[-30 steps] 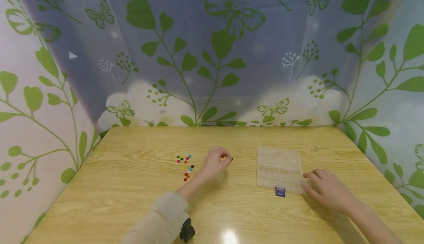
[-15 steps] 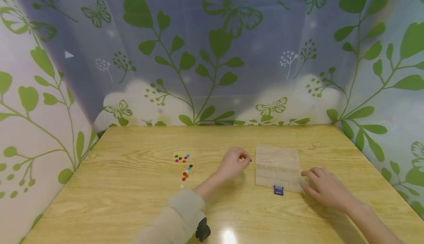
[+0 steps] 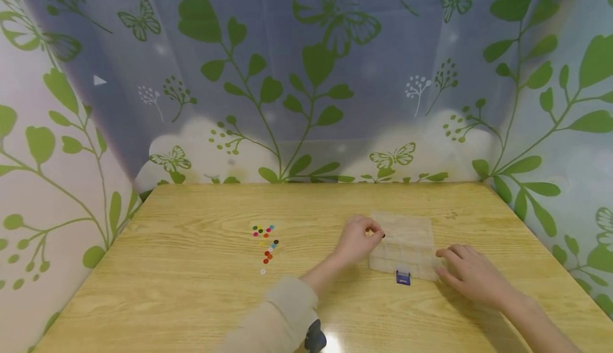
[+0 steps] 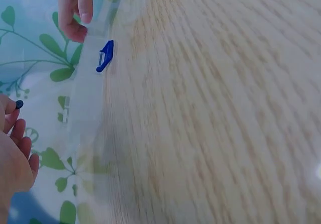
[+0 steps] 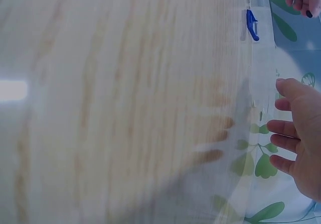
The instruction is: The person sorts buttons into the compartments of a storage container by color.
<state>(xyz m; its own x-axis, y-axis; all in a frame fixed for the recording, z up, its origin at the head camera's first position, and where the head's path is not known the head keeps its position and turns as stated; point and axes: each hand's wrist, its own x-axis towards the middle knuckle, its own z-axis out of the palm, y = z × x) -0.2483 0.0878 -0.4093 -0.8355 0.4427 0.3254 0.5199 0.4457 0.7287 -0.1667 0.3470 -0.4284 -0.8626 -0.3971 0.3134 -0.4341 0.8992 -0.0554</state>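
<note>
Between thumb and forefinger, my left hand (image 3: 359, 240) pinches a small dark button-like disc (image 4: 19, 104) above the left side of a clear plastic box (image 3: 401, 252). The box lies opened flat, its compartments on the near half and a blue latch (image 3: 403, 278) at the front edge. Relaxed and slightly bent, the fingers of my right hand (image 3: 471, 276) are at the box's right edge; whether they touch it I cannot tell. In the right wrist view that right hand (image 5: 303, 138) holds nothing.
Several colourful small discs (image 3: 267, 253) lie loose on the wooden table (image 3: 191, 289) to the left. A few pale, faint bits (image 3: 452, 214) lie behind the box on the right. A patterned curtain (image 3: 268, 145) borders the table's back.
My left hand has moved right with the dark disc, from the bare table to over the box's left side. The right hand has stayed in place beside the box.
</note>
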